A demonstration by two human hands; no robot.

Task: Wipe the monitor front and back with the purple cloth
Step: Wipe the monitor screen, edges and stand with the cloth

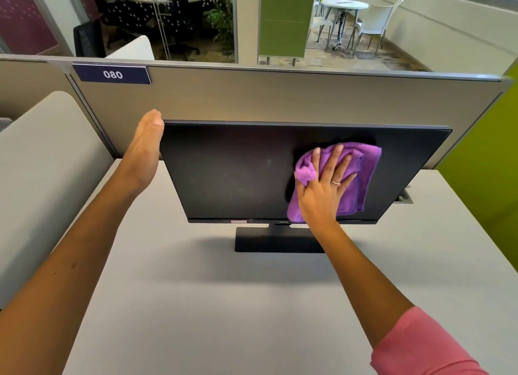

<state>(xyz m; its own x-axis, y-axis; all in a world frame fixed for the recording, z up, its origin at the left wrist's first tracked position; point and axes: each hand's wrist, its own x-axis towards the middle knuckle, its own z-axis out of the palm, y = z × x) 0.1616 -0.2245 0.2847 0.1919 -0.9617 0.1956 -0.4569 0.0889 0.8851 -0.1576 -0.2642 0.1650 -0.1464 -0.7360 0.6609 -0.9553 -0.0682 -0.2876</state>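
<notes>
A black monitor stands on its flat base on the grey desk, its dark screen facing me. The purple cloth lies flat against the right half of the screen. My right hand presses on the cloth with fingers spread and straight, a fold of cloth between thumb and forefinger. My left hand is at the monitor's upper left corner, with the fingers wrapped behind the edge and out of sight.
A grey cubicle partition with a "080" label runs close behind the monitor. A curved grey divider borders the desk on the left, and a green panel stands at the right. A small cable port sits behind the monitor's right side.
</notes>
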